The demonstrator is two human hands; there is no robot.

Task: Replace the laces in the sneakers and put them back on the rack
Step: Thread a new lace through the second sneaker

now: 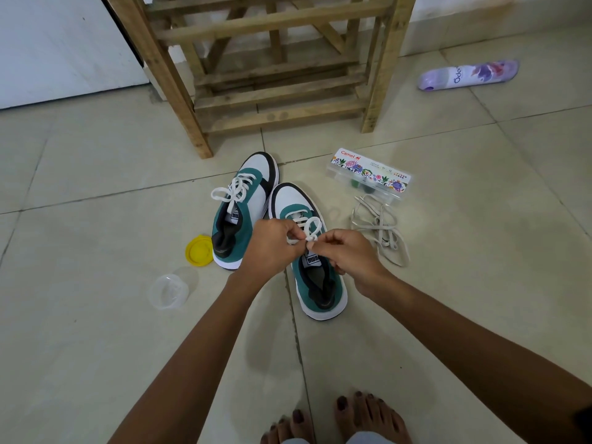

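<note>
A: How far along are we?

B: From my feed, I'd say late. My left hand (pixel 269 243) and right hand (pixel 344 256) meet over the right sneaker (pixel 315 277), each pinching the white lace (pixel 309 230). A loop stands just beyond the fingertips, so I judge the bow is half tied.

A: And the other one?

B: The left sneaker (pixel 238 219) sits just beyond my left hand, touching its mate, already laced with a finished bow.

A: Old laces?

B: The greyish laces (pixel 381 230) lie in a tangle on the floor to the right of my right hand, out of both sneakers.

A: What's left, then?

B: Finishing this knot, then lifting both sneakers onto the rack (pixel 272 75), which stands straight ahead of my hands with no sneaker on the shelves I can see.
</note>
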